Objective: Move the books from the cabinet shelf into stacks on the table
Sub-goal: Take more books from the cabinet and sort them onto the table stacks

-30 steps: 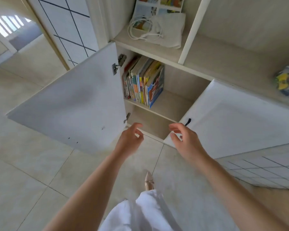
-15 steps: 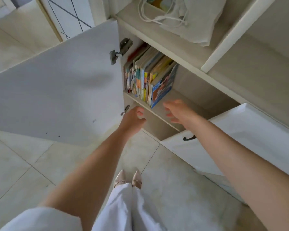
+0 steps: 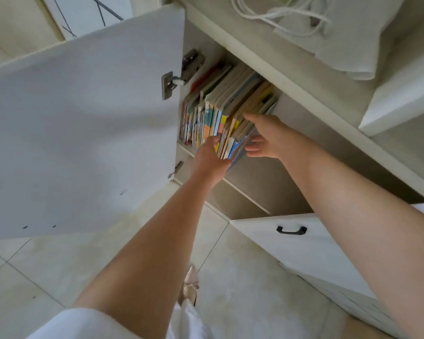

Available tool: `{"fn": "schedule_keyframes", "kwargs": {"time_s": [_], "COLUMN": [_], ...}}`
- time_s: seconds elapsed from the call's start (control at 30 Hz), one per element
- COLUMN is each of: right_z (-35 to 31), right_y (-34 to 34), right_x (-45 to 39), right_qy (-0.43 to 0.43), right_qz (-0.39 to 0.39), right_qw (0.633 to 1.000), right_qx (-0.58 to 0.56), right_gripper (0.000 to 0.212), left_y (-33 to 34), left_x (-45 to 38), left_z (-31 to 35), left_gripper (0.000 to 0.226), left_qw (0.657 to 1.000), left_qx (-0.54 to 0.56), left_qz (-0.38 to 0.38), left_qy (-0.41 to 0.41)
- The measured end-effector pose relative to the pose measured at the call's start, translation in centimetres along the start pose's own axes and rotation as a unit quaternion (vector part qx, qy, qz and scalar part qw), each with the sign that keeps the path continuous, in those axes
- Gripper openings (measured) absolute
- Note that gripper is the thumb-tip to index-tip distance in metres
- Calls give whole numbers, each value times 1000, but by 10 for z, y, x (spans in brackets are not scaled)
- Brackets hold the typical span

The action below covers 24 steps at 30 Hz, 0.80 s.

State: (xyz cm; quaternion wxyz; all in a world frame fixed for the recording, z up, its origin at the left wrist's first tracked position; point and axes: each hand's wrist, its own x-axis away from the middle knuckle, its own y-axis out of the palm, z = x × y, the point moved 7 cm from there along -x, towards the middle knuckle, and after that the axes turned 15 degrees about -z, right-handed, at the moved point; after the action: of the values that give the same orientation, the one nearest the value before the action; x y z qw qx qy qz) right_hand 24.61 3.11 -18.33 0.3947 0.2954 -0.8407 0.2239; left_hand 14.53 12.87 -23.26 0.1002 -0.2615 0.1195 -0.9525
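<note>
Both hands reach into the open cabinet; the left hand grips the near spines of the books; the right hand, fingers apart, presses their right side.

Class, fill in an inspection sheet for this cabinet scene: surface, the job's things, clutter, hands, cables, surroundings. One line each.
Surface: cabinet shelf, bare to the right of the books; no table in view.
Job's things: row of books standing on the shelf, packed to its left side, rightmost ones leaning.
Clutter: pale cloth bag on the ledge above.
Hands: left hand at the books' front edges, right hand on the right side of the row; grip unclear.
Cables: white cord looped on the bag.
Surroundings: open cabinet door on the left, black handle on a white door at lower right, tiled floor.
</note>
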Motion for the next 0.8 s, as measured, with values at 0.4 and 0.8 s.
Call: {"fn": "schedule_keyframes", "kwargs": {"time_s": [0.4,0.8], "right_z": [-10,19], "right_y": [-13,-45], "right_x": [-63,-56], "right_qy": [38,21], "right_qz": [7,42], "right_qw": [999,999], "right_qx": [7,-4], "right_gripper": [64,60], "left_y": [16,53], "left_x": [-44,-45], "left_z": [-9,-5], "left_gripper": [67,56], "left_qw": [987,987], "left_qx": [67,-12], "left_qz": [117,73], "left_qy": [91,140]}}
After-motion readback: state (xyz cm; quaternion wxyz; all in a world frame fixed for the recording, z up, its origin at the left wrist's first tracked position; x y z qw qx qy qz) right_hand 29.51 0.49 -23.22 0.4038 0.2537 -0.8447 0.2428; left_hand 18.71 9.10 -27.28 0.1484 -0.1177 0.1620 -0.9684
